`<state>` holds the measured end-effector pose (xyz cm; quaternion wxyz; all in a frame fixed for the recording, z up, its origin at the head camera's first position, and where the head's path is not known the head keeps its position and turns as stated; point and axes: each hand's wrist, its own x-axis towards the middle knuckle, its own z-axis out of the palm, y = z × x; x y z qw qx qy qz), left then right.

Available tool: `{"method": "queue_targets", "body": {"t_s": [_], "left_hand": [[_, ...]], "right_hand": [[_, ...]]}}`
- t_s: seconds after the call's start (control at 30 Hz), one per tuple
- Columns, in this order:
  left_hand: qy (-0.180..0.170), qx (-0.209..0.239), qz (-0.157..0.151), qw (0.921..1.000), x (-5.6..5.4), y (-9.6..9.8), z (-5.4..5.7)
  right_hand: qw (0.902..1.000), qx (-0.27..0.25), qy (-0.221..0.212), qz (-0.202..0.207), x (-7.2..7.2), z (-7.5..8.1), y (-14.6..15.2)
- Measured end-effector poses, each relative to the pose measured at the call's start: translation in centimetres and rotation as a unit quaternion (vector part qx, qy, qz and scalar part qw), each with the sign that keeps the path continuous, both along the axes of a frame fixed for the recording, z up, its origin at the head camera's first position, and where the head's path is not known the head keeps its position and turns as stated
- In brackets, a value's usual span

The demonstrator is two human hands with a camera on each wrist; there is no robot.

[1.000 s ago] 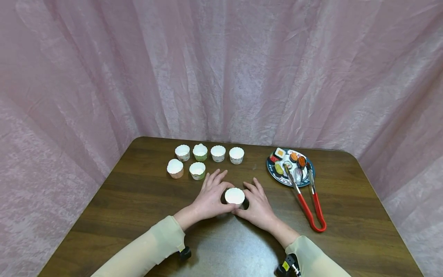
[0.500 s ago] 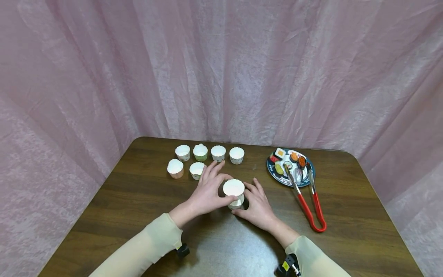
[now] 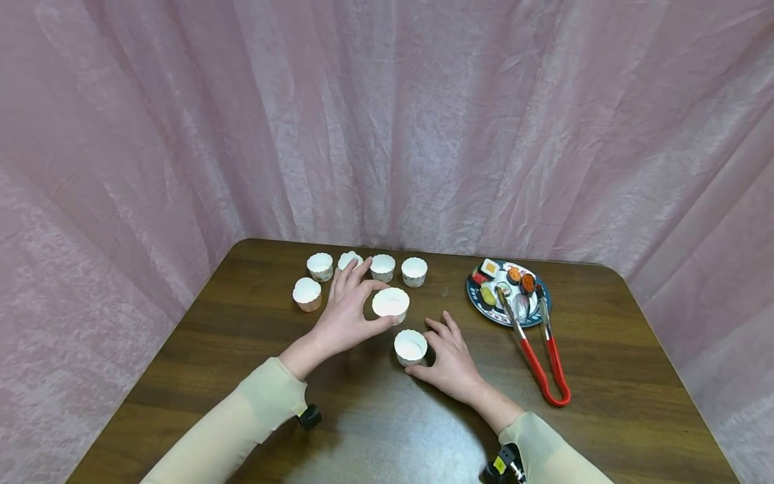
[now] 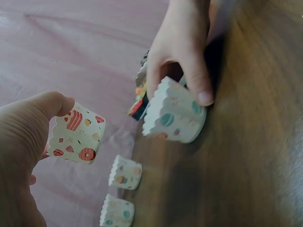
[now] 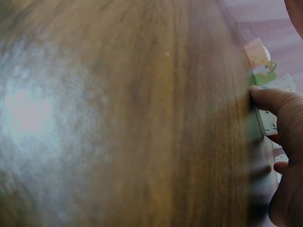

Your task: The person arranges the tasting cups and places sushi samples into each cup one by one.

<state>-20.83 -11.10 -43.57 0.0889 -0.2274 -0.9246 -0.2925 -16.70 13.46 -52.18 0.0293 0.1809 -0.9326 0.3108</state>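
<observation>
A white paper baking cup with red prints [image 4: 78, 135] is pinched by its rim between the thumb and fingers of my left hand [image 3: 346, 314], raised above the table. Near the middle of the table, a second paper baking cup with teal prints [image 3: 410, 348] stands upright. My right hand [image 3: 452, 366] holds that cup from its right side, thumb near its base. Both cups show white insides in the head view. In the right wrist view my right thumb [image 5: 279, 99] covers part of the cup, and the rest of that hand is cut off.
Toward the back left stand several more baking cups, such as an orange one [image 3: 307, 294] and a white one [image 3: 414, 271]; my left fingers hide some. On the right, red-handled tongs [image 3: 557, 376] lean on a plate [image 3: 474, 296] of sushi pieces.
My left hand has lifted one baking cup off the other and moved it up, away and to the left. My right hand stays at the lower cup, whose inside now shows.
</observation>
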Motion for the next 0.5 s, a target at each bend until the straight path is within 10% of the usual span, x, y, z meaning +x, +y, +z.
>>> {"method": "queue_targets", "body": {"t_s": [0.5], "left_hand": [[0.019,-0.04,0.041,0.9982,-3.1,-1.6,0.8]], "right_hand": [[1.0,0.001,0.003,-0.001,0.0,-0.1,0.0]]}}
